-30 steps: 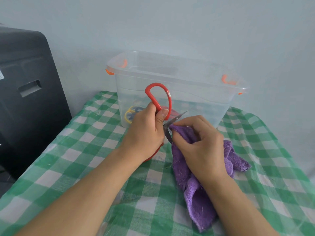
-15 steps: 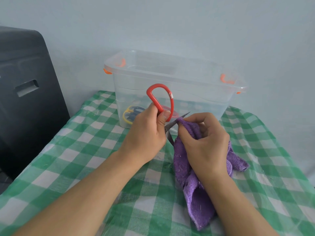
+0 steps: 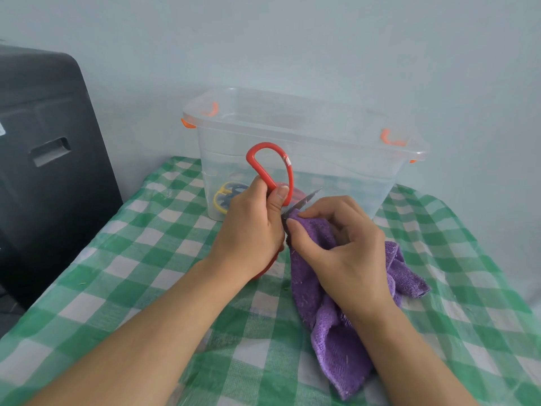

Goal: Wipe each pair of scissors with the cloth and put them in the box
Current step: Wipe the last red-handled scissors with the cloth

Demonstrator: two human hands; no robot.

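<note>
My left hand grips the red-handled scissors by the handle, one red loop standing up above my fingers. The metal blade tip pokes out to the right toward the box. My right hand pinches the purple cloth around the blade, right beside my left thumb. The cloth's loose end hangs down onto the table. Behind both hands stands the clear plastic box with orange clips. Yellow-and-blue scissors lie inside it at the left; something red shows behind my thumb.
A green-and-white checked tablecloth covers the table. A black appliance stands off the table's left edge. A pale wall rises just behind the box.
My right hand has slid the cloth back down the blade toward the handle, so more of the blade tip shows. The left hand holds steady.
</note>
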